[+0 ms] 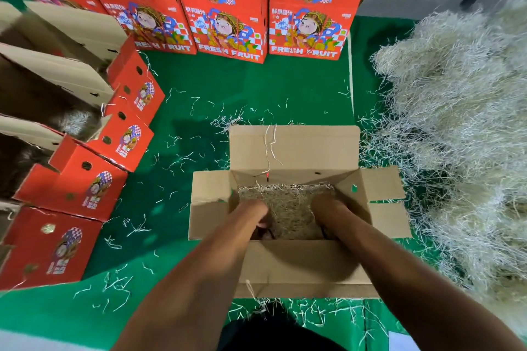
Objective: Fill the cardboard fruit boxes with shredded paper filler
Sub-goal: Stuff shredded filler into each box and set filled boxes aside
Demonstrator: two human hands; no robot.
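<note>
An open cardboard fruit box [293,148] stands on the green mat in front of me, its flaps spread outward. A layer of pale shredded paper [288,208] covers its bottom. Both my hands reach down inside it. My left hand [261,218] is at the left inner wall and my right hand [328,215] at the right inner wall, both down in the filler. Their fingers are hidden by the box's near wall and the shadow, so how they lie is unclear.
A big heap of shredded paper [456,128] lies to the right. Red "FRESH FRUIT" boxes [228,17] line the back, and more red boxes [85,188] run down the left, some with filler inside. Loose strands litter the green mat [256,88].
</note>
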